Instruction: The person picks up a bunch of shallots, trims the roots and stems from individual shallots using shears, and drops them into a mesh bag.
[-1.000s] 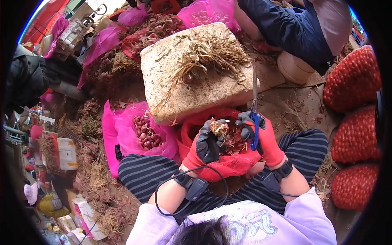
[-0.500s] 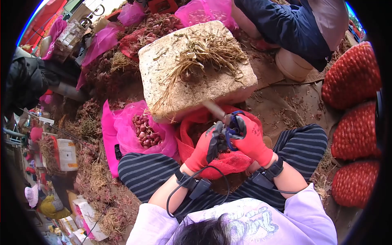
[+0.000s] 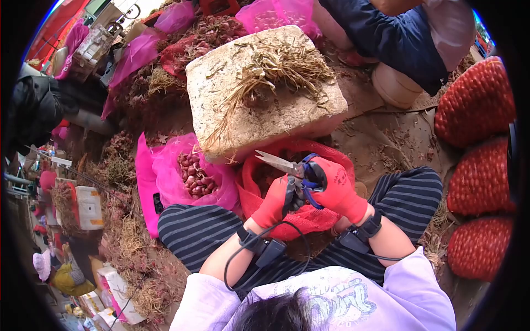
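Scissors partly behind right fingers

Blue-handled scissors, red mesh bag

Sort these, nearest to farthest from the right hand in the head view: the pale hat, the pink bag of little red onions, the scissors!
From the right hand:
1. Scissors, held in it.
2. Pink bag, in front, to the left.
3. Pale hat, far left.
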`<act>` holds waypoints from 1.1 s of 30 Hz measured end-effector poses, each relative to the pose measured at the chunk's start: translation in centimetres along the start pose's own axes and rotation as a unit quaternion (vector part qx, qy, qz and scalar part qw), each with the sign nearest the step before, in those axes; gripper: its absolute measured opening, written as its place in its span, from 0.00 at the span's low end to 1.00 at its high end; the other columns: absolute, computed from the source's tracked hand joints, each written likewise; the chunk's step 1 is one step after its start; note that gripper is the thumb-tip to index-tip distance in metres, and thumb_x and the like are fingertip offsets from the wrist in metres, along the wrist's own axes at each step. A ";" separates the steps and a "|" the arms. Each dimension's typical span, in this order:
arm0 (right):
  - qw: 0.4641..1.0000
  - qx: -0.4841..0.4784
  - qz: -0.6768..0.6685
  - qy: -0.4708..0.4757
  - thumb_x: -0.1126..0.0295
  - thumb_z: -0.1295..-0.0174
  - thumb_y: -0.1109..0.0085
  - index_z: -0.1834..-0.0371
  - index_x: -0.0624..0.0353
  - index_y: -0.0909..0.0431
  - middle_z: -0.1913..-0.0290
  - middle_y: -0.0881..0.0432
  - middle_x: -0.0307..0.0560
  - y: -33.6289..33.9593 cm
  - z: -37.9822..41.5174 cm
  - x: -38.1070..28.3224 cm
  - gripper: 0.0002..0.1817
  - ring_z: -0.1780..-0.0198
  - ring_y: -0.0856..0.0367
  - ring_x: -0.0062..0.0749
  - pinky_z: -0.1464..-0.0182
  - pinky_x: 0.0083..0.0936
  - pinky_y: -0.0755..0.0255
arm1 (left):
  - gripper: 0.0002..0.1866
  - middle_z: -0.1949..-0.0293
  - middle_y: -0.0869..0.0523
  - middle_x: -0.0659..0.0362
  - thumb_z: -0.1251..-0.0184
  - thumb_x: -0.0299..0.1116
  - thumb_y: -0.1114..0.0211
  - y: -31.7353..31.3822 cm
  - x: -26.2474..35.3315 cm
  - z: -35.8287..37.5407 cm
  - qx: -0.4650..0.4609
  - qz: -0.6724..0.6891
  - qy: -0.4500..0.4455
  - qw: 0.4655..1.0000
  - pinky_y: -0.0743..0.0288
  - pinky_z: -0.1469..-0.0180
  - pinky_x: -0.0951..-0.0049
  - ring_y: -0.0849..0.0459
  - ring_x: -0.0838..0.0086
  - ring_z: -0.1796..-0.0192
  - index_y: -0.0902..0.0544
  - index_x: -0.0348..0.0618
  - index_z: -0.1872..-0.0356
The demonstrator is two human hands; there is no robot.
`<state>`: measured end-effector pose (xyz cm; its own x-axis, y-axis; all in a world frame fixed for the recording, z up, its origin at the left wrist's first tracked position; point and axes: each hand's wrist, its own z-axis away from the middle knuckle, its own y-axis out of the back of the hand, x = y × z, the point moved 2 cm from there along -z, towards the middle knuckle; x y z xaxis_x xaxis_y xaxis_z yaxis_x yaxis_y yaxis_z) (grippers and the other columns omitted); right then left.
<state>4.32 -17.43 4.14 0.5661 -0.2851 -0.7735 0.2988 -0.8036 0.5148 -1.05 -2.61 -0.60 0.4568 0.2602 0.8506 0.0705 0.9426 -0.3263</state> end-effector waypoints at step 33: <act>0.932 0.050 -0.255 -0.252 0.73 0.52 0.27 0.52 0.64 0.27 0.62 0.18 0.44 -1.2 1.9 2.8 0.24 0.60 0.21 0.23 0.54 0.24 0.26 | 0.16 0.54 0.19 0.59 0.32 0.34 0.43 -2.0 0.6 -1.0 -0.084 0.385 -0.049 0.918 0.23 0.52 0.73 0.20 0.74 0.54 0.25 0.42 0.46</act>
<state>4.04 -18.22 0.66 -0.0699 -0.0422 -0.9967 0.3433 -0.9391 0.0157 -0.07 -4.53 0.12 0.3480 0.8605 0.3721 -0.1000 0.4287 -0.8979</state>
